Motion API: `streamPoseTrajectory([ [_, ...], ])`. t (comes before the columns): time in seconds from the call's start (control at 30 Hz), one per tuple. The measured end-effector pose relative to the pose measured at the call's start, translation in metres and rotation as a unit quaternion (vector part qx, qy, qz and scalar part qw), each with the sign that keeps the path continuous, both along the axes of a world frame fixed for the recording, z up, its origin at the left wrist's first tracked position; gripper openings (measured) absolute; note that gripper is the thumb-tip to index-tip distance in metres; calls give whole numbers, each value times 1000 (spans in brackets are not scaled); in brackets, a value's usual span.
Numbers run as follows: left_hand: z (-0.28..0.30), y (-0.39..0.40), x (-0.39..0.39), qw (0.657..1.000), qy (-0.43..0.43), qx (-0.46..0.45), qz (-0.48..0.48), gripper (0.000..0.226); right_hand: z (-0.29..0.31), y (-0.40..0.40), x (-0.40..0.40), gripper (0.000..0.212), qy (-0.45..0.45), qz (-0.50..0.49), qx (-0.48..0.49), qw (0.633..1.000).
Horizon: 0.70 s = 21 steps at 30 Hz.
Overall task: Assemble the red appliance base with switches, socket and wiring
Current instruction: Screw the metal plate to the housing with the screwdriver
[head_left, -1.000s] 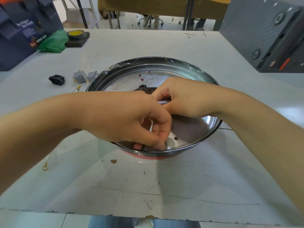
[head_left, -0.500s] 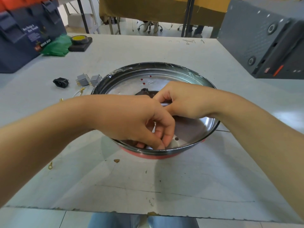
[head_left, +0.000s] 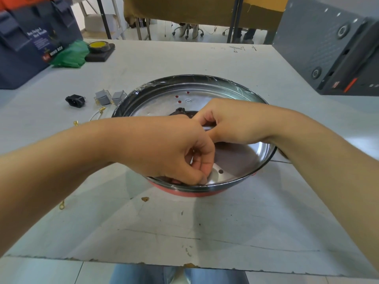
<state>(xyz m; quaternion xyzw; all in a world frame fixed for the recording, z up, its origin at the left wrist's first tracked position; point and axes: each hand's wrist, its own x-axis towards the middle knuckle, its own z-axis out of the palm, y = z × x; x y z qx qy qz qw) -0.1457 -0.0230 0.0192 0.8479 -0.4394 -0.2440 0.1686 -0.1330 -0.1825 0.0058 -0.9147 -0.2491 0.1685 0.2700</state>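
Note:
The red appliance base point(head_left: 192, 194) sits mid-table, and its shiny metal inside point(head_left: 205, 93) faces up. Both my hands are inside it. My left hand point(head_left: 170, 152) is near the front rim, fingers curled, pinching a small pale part point(head_left: 192, 159) that is mostly hidden. My right hand point(head_left: 231, 121) is over the middle, fingers curled round a thin silver strip point(head_left: 209, 128). A dark fitting point(head_left: 180, 111) shows just behind the hands. On the table to the left lie the black socket point(head_left: 75, 100), two grey switches point(head_left: 102, 97) point(head_left: 119, 97) and a white wire point(head_left: 96, 115) with gold terminals.
Loose gold terminals point(head_left: 61, 206) point(head_left: 76, 123) lie at the left. At the back left are a dark blue tool box point(head_left: 30, 37), a green bag point(head_left: 69, 55) and a yellow tape roll point(head_left: 97, 47). A grey case point(head_left: 328, 44) stands at the back right. The table's chipped front edge point(head_left: 184, 264) is close to me.
Both hands stay in the base in nearly the same grip. The view has tilted, so everything sits slightly lower in frame.

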Motion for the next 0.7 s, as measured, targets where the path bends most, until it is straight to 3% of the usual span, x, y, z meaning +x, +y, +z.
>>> streamPoseTrajectory([
  [0.2,3,7,1,999,32,-39,20,6,1,1,2,28,5,4,-9,1000],
  [0.33,5,16,7,990,81,-102,51,10,11,2,4,9,1,3,-2,1000],
  [0.7,4,22,8,982,114,-118,89,10,21,8,7,9,-24,-1,-41,999],
])
